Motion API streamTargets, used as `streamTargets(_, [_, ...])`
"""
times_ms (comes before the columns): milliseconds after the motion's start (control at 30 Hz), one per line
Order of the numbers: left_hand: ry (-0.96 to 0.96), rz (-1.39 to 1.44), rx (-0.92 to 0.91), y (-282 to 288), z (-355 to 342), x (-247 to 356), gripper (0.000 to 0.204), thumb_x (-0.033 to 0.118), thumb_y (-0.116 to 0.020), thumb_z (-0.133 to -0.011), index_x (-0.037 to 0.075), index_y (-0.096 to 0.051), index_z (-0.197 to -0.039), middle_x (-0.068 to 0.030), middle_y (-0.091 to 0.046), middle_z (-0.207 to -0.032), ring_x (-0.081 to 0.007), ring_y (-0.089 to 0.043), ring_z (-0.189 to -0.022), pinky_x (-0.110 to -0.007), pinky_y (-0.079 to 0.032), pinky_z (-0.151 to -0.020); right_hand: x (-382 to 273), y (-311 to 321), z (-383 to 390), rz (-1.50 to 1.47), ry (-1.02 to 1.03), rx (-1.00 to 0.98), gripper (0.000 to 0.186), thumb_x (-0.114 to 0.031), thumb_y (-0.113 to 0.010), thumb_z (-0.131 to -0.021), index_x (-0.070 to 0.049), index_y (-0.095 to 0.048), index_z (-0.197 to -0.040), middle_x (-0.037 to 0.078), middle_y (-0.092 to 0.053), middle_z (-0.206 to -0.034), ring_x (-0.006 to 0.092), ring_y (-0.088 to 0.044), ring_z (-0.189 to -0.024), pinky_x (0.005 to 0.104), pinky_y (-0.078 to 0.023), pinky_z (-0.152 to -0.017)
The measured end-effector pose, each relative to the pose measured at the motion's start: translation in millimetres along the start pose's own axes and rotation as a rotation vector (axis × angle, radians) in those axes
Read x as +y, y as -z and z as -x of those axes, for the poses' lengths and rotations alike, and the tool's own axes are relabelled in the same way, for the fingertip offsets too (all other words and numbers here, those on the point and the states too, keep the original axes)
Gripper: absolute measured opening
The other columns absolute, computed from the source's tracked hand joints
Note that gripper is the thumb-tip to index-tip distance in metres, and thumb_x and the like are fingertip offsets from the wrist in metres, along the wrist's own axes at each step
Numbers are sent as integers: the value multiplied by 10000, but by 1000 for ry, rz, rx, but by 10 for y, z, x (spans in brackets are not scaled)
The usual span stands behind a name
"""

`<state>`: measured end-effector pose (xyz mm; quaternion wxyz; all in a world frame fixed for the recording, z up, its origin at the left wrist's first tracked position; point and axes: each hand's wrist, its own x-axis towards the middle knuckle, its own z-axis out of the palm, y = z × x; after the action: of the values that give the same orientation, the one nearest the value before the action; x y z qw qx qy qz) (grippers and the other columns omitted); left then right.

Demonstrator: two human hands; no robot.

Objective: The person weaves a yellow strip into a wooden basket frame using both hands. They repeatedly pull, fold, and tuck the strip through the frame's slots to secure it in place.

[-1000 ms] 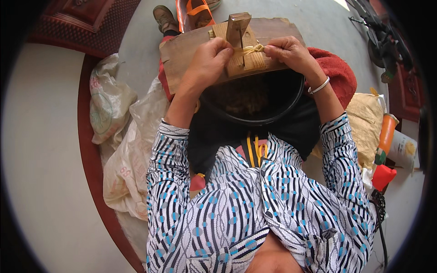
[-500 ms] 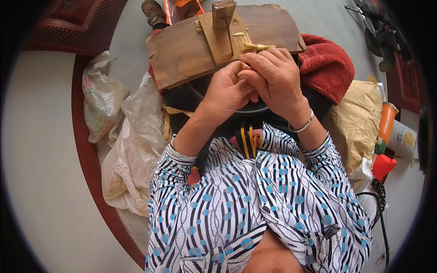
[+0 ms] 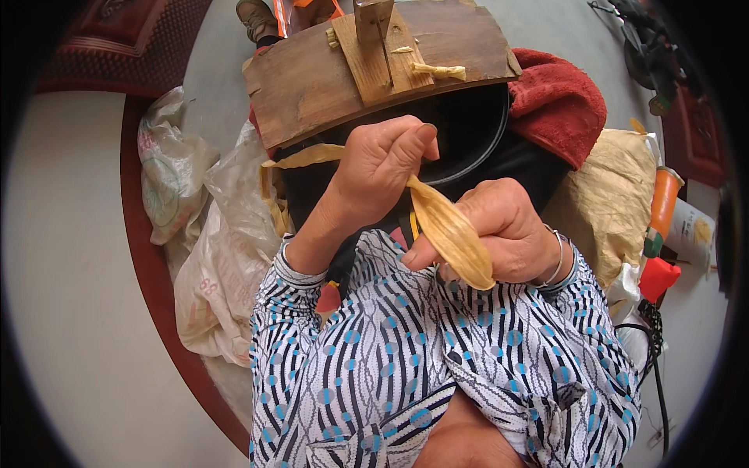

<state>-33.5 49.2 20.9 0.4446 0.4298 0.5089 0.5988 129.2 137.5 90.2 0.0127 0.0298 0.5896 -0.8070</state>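
A dry, straw-yellow strip that looks like a corn husk (image 3: 452,234) slants between my hands, narrow at its upper end and broad and rounded below. My left hand (image 3: 382,160) is closed around the narrow end. A long band of the same yellow material (image 3: 308,157) trails leftward from that hand and hangs down beside my lap. My right hand (image 3: 507,230) is curled at the broad part, which lies across its fingers and hides some of them. Beyond my hands is a wooden board (image 3: 304,90) with an upright wooden post (image 3: 373,23); a short twisted yellow piece (image 3: 441,72) lies on it.
The board rests over a dark round basin (image 3: 476,144). A red towel (image 3: 558,105) drapes at its right. Crumpled plastic bags (image 3: 226,281) lie on the left, a tan sack (image 3: 612,199) and an orange cylinder (image 3: 662,207) on the right. A shoe (image 3: 257,19) shows at the far edge.
My hands were close together at the board's near edge. The right hand has come toward me and down, and the husk strip now shows between the hands. The left has shifted slightly.
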Motion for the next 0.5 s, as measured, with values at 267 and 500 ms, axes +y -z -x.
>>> streamTargets(267, [47, 295, 114, -421, 0, -126, 411, 138, -594, -949, -41, -464, -1295, 20, -570, -862, -12, -455, -668, -159, -378, -577, 714, 569, -385, 546, 421, 763, 222, -86, -568, -954, -22, -667, -1142, 64, -721, -938, 57, -634, -822, 218, -518, -712])
streamTargets(500, [214, 323, 99, -201, 23, -322, 139, 82, -600, -921, 0, -597, -1033, 0, -608, -793, -66, -514, -620, -222, -418, -544, 769, 627, -446, 1109, 463, 789, 95, -71, -628, -843, -79, -692, -914, 50, -649, -768, 256, -626, -672, 289, -490, -594])
